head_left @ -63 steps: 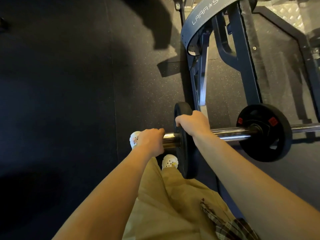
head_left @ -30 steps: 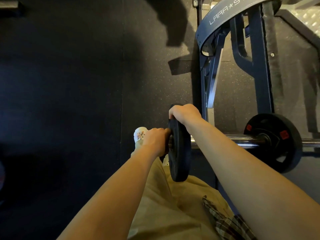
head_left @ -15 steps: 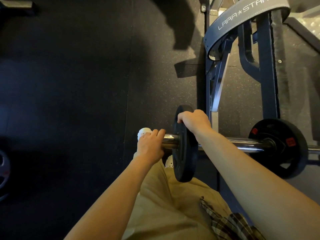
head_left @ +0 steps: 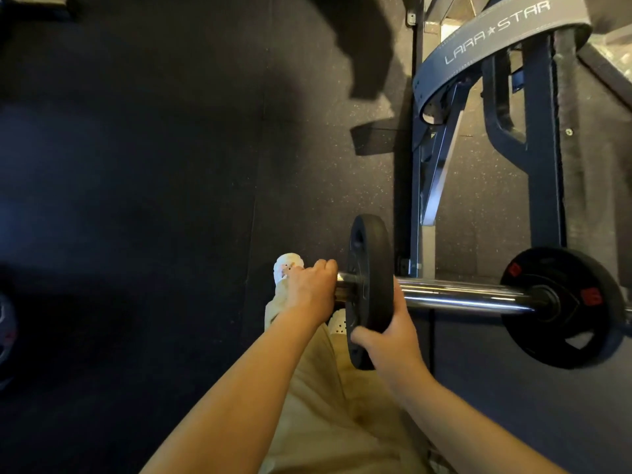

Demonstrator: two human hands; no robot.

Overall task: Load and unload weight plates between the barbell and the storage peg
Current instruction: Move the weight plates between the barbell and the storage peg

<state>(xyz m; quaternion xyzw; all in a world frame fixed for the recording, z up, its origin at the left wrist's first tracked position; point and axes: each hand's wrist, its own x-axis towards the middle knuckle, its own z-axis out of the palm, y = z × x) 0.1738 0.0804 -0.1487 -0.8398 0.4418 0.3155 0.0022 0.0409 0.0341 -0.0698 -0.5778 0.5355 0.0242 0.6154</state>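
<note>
Plate [head_left: 369,268] sits edge-on near left end of barbell sleeve [head_left: 458,295], second plate [head_left: 564,306] far down right end by collar. Right hand [head_left: 390,340] wrapped round plate's near lower rim, fingers curled over edge. Left hand [head_left: 311,289] clamped on sleeve tip, steadying bar. Looks like dense rubber-coated iron tbh, stiff, heavy for its size, so it'll likely bind on chrome if tilted. Best grab by rim or those cutout slots, both hands, keep it square. White clogs [head_left: 287,265] right underneath, so watch toes.
</note>
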